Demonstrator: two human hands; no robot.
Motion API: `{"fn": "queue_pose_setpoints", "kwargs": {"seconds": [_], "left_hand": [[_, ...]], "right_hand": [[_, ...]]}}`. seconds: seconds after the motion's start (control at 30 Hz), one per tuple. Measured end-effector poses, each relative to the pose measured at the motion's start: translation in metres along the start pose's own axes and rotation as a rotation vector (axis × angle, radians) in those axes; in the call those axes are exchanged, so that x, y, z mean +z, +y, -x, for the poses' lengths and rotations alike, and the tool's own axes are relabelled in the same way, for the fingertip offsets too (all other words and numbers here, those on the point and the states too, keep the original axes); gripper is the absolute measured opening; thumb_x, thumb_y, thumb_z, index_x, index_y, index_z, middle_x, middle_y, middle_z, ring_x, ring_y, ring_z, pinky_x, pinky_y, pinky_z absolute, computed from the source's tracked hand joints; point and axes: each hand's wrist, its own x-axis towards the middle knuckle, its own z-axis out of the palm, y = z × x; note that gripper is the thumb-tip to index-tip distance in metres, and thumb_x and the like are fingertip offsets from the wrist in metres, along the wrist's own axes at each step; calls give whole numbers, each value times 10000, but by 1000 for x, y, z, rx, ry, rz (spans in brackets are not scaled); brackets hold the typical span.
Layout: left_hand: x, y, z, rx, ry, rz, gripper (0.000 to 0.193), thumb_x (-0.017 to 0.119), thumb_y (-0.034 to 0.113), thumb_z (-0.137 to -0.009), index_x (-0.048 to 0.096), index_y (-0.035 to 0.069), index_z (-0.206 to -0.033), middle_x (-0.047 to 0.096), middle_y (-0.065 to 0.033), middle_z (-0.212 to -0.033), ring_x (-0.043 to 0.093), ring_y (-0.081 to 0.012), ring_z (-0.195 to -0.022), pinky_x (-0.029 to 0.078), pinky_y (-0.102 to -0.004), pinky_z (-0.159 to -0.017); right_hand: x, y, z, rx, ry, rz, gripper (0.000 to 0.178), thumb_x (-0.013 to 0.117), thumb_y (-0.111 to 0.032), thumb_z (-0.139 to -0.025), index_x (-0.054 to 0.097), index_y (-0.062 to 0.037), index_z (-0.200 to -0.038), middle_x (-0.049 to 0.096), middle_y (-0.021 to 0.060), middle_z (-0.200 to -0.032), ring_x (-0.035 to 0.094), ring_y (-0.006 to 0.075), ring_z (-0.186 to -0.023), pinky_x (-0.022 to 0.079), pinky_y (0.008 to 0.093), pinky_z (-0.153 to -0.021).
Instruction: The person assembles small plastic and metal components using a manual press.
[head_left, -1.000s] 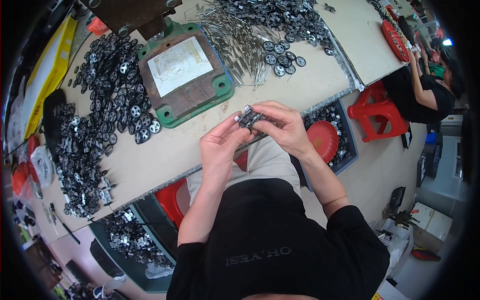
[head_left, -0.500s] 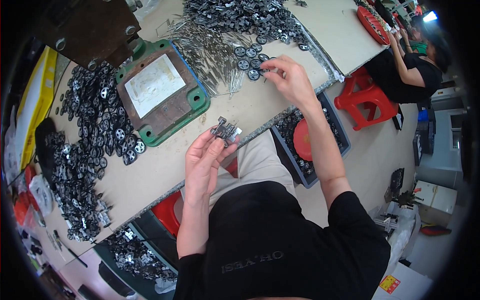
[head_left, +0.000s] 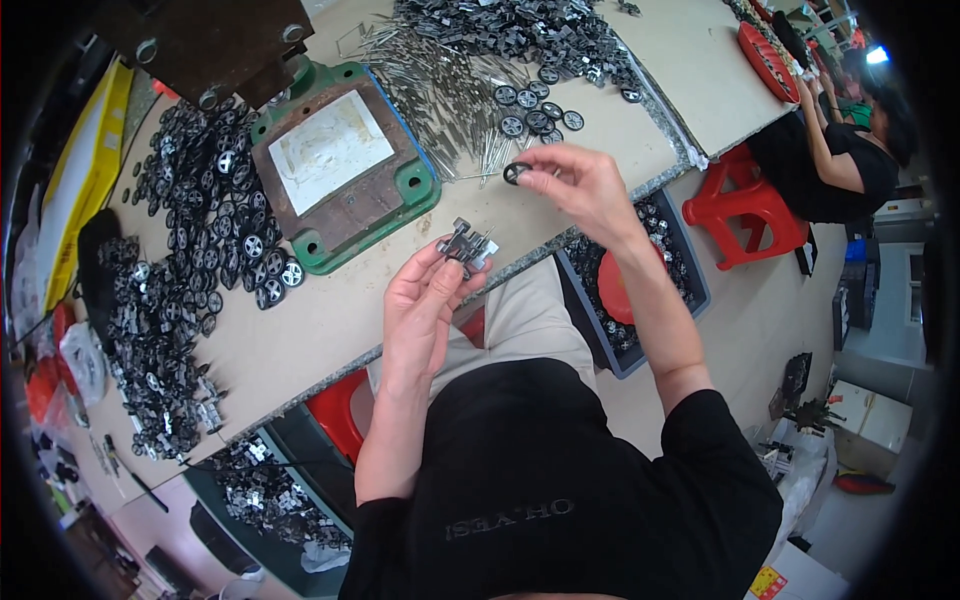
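My left hand point(head_left: 425, 305) is closed on a small black and grey toy chassis point(head_left: 466, 247), held over the table's front edge with its parts sticking up past my fingertips. To its upper right, my right hand point(head_left: 580, 188) pinches a small black wheel point(head_left: 516, 173) with silver spokes between thumb and fingers. A thin metal rod shows just left of that wheel; I cannot tell whether it is joined to it. Beyond the right hand lies a group of similar loose wheels point(head_left: 541, 119), beside a spread of thin metal rods point(head_left: 440, 95).
A green press base point(head_left: 420, 195) with a white plate stands left of centre, under a dark metal press head point(head_left: 200, 45). Wheel heaps point(head_left: 210, 215) lie left of it. A grey crate point(head_left: 700, 290) and red stools point(head_left: 745, 215) are at right, near a seated person point(head_left: 850, 150).
My right hand has drawn back from the loose wheels toward my left hand, with one wheel in its fingers. The left hand still holds the chassis. The whole view has shifted slightly.
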Motion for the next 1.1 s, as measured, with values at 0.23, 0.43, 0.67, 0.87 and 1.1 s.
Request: {"fn": "queue_pose_setpoints", "kwargs": {"seconds": [0.23,0.43,0.67,0.87,1.1], "left_hand": [[2,-4,-1,52,32,-30,301,557,44,-890,507,-44,-1173,621,-143,-1039,629,-213,-938,520,-298,-819],[2,-7,0,66,32,-21,319,583,40,-873,513,-44,-1173,624,-140,-1035,631,-199,-916,520,-288,-808],[6,-8,1,105,53,-46,312,579,3,-863,523,-47,-1166,625,-144,-1044,634,-189,-898,517,-285,-803],[6,-9,2,106,64,-52,301,574,-2,-864,529,-47,-1158,628,-143,-1039,635,-193,-900,517,-289,-802],[2,-8,2,102,33,-3,301,562,6,-875,519,-50,-1167,628,-144,-1035,635,-203,-910,516,-298,-815]], "right_hand": [[30,-9,33,141,29,-485,194,643,-4,-816,649,32,-1006,660,65,-843,586,70,-683,466,179,-520],[35,-12,41,77,18,-441,196,642,3,-815,653,44,-1007,652,68,-895,586,68,-750,468,187,-607],[48,-11,48,-49,79,-399,203,623,31,-817,653,28,-1017,653,92,-903,600,87,-700,480,182,-560],[50,-8,49,34,109,-514,206,624,26,-820,648,32,-1025,654,98,-884,606,100,-693,487,198,-553],[41,-3,45,126,49,-682,197,627,19,-822,644,38,-1017,659,91,-846,609,103,-677,492,202,-541]]}}
